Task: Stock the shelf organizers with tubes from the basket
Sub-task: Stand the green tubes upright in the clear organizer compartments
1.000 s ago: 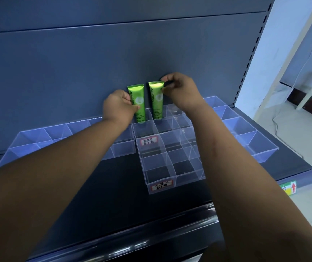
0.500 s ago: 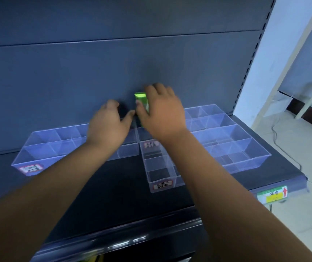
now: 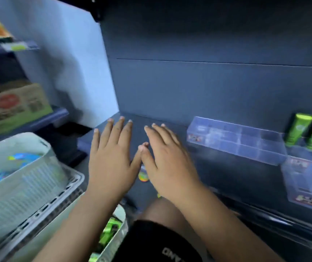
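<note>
Head view, smeared by motion.

- Two green tubes [image 3: 300, 129] stand upright side by side at the back of the clear organizers [image 3: 236, 142], well off to the right of the right hand [image 3: 168, 161]. The compartments nearer that hand look unfilled.
- More tubes [image 3: 109, 231], green and jumbled, lie in the basket [image 3: 122, 216] below the left forearm, down near the person's knee.
- Left hand [image 3: 111, 159] and right hand are both flat, palms down, fingers straight and spread, nothing held. The thumb tips meet between them. They sit over the bare dark shelf [image 3: 170, 127]; I cannot tell whether they rest on it or hover.
- Step, as I judge it: between placements, hands free, on the way to a refill. Most of the stocking is not yet done.
- Next move calls for dropping one hand or both to the basket, pinching a tube by its body, then carrying it right to a vacant slot and setting it cap-down.
- Further left of the left hand: a second ribbed bin [image 3: 19, 178] stacked above the basket, blue and yellow contents unclear; beyond it a cardboard box [image 3: 13, 104] on a side shelf.
- Hard to read: organizer labels blurred, far organizer cut by the frame edge, a small coloured disc [image 3: 143, 176] under the thumbs unidentifiable.
</note>
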### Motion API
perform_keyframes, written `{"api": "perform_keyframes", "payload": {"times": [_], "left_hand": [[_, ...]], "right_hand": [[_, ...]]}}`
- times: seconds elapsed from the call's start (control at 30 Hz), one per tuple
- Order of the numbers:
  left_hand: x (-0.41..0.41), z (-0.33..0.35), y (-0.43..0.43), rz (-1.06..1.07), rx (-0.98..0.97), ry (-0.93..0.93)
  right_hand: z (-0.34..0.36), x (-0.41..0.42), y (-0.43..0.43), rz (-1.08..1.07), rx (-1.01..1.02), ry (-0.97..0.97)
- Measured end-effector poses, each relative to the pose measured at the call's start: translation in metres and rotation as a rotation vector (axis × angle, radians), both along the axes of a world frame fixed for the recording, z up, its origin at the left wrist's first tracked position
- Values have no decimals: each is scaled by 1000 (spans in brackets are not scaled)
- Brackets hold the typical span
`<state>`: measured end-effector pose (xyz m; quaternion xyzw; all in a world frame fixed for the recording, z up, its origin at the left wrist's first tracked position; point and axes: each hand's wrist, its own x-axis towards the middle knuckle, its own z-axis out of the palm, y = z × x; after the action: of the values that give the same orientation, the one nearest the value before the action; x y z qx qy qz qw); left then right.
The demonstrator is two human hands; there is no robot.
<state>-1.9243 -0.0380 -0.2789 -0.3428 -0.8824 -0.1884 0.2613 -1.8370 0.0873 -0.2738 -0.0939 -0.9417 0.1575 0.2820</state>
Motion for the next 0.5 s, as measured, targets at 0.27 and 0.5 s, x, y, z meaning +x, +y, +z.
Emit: {"api": "perform_keyframes", "payload": {"times": [0.27, 0.5], "left_hand": [[-18, -92, -215, 502, -17, -237], [-5, -198, -270, 590, -97, -565]], "right_hand": [[-79, -75, -163, 285, -28, -326], [-166, -101, -186, 356, -11, -750]]}}
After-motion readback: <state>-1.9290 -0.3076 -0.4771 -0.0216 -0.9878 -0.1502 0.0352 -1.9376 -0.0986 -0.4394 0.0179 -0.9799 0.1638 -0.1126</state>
